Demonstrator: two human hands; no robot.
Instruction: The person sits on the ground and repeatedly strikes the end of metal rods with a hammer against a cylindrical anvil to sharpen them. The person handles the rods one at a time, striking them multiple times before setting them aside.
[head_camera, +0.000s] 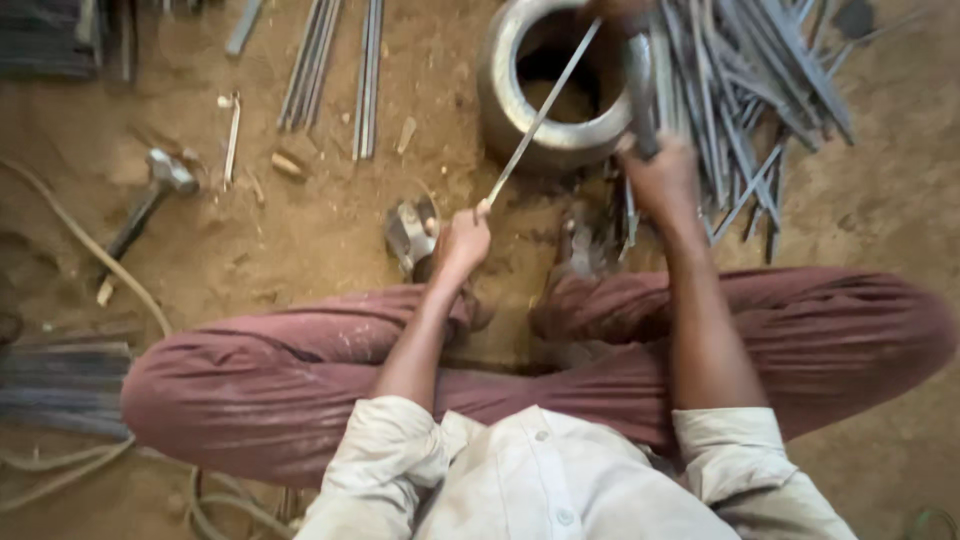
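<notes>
Dirt floor (300, 230), sandy, littered. Person sits cross-legged. Left hand (462, 243) grips one thin rod (540, 115), its tip angled into one metal pot (500, 90). Right hand (662, 180) clasps one hammer (640, 85). Second hammer (150, 195) lies left; rod pile (760, 90) right.

Bare sandy dirt floor (300, 240), dusty brown. Left of the metal pot (510, 100) lie a hammer (150, 200) and thin rods (340, 70); a rope (80, 240) curves farther left.

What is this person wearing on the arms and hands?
Both hands, left and right, are bare, with no gloves. The forearms are bare too. Pale, off-white shirt sleeves are rolled up to about the elbows; the shirt has buttons down the front.
</notes>
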